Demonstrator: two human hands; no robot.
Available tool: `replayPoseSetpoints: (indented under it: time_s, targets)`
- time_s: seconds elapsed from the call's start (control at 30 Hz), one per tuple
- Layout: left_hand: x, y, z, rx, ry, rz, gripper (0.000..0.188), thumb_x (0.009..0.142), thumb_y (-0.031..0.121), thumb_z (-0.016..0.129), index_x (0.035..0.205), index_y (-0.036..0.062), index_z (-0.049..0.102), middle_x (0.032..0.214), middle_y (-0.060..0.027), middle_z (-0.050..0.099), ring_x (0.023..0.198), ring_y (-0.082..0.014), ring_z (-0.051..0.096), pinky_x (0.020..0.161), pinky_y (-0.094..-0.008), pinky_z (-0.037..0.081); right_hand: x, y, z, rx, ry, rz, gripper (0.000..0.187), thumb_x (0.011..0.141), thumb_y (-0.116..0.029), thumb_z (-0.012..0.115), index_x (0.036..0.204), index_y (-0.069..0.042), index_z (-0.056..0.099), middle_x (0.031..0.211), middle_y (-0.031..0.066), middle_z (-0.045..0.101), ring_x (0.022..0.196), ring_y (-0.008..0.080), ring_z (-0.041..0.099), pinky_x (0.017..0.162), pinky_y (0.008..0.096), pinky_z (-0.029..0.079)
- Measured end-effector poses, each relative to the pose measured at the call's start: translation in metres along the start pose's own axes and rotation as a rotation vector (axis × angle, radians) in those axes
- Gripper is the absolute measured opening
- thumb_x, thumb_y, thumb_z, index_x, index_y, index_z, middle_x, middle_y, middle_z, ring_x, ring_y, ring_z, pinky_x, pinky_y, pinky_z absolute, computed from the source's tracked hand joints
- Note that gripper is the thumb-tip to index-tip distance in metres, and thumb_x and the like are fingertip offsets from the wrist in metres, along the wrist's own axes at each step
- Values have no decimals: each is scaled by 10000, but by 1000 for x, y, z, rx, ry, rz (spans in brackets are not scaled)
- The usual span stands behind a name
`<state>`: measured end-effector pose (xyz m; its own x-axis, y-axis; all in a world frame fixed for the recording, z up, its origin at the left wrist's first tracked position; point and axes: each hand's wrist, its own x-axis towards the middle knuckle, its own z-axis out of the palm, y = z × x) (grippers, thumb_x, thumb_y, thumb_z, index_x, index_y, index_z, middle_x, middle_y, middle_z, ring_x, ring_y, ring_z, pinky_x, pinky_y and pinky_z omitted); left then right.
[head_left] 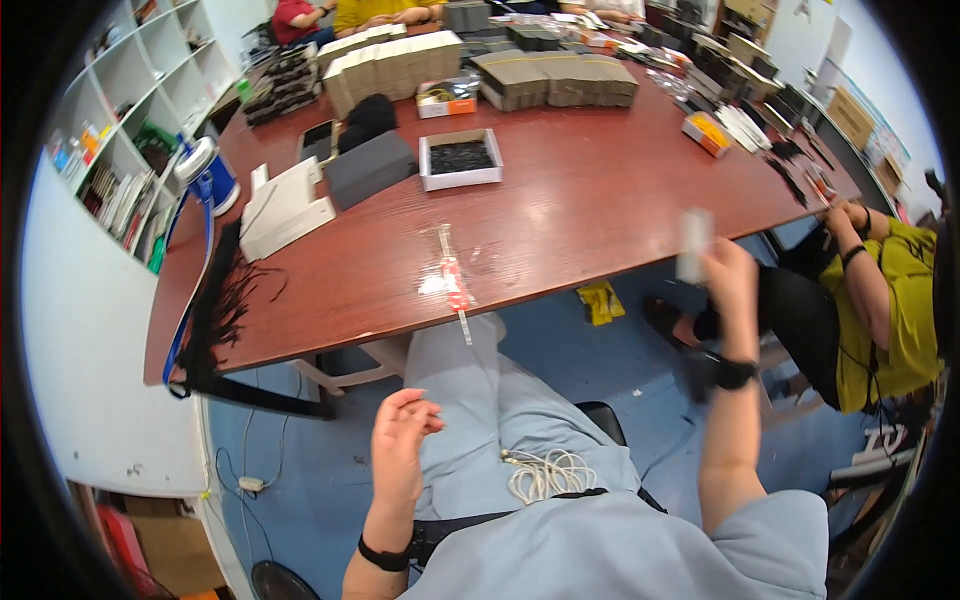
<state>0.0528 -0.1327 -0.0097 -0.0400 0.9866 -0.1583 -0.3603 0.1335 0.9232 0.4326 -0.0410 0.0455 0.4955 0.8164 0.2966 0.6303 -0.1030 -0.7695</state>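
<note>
My right hand [730, 275] is raised near the table's front edge at the right. It grips a small pale rectangular piece [694, 245], too smeared by motion to name. My left hand [402, 435] hovers over my lap with loosely bent fingers, and nothing shows in it. Ahead of it, a narrow clear strip with a red and white middle [454, 283] lies on the table, its lower end jutting past the edge. Farther back stands a white open box [461, 165] filled with black strands.
On the reddish-brown table [580, 210] lie a dark grey box [371, 170], a white carton [287, 212], black fringe [215, 310] and a blue-white jug [207, 175]. Grey stacks [555, 80] stand farther back. A person in yellow-green [895, 310] sits at right; others sit at the far side.
</note>
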Motion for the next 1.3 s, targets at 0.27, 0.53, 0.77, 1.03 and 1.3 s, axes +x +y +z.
replayPoseSetpoints:
  time_s: [0.27, 0.53, 0.77, 1.03, 1.3]
  targets:
    - [10, 0, 21, -8, -117, -29, 191, 836, 72, 461, 1017, 14, 449, 844, -83, 551, 737, -134, 528, 693, -248, 418, -17, 19, -99, -376, 60, -150, 137, 698, -95, 547, 658, 23, 487, 530, 91, 468, 488, 136, 479, 463, 272, 387]
    - [-2, 4, 5, 13, -41, 30, 178, 834, 55, 459, 1007, 13, 449, 833, -87, 553, 731, -137, 528, 691, -250, 418, -24, -149, 121, -34, -418, -589, 156, 714, -193, 543, 705, -39, 568, 682, 152, 583, 622, 297, 582, 550, 394, 444]
    - [-23, -1, 2, -4, -5, -43, 192, 817, 36, 469, 1004, 3, 443, 826, -97, 551, 740, -147, 526, 697, -257, 422, -103, -223, 218, -282, -793, -1200, 78, 655, -100, 567, 685, -29, 573, 633, 130, 589, 592, 290, 595, 531, 358, 483]
    - [-33, -4, 24, -18, -246, -122, 219, 841, 21, 449, 1053, -20, 412, 898, -95, 536, 841, -153, 526, 761, -277, 436, -105, -219, 145, 210, -1020, -1234, 115, 705, -140, 538, 660, -37, 516, 580, 153, 534, 577, 340, 537, 515, 396, 426]
    - [-22, -8, 33, 27, -293, -145, 191, 833, 27, 449, 1017, -20, 432, 825, -127, 554, 771, -170, 538, 726, -282, 439, 111, -105, 97, -20, -595, -580, 200, 757, -184, 567, 851, -12, 613, 714, 119, 609, 628, 173, 581, 582, 296, 456]
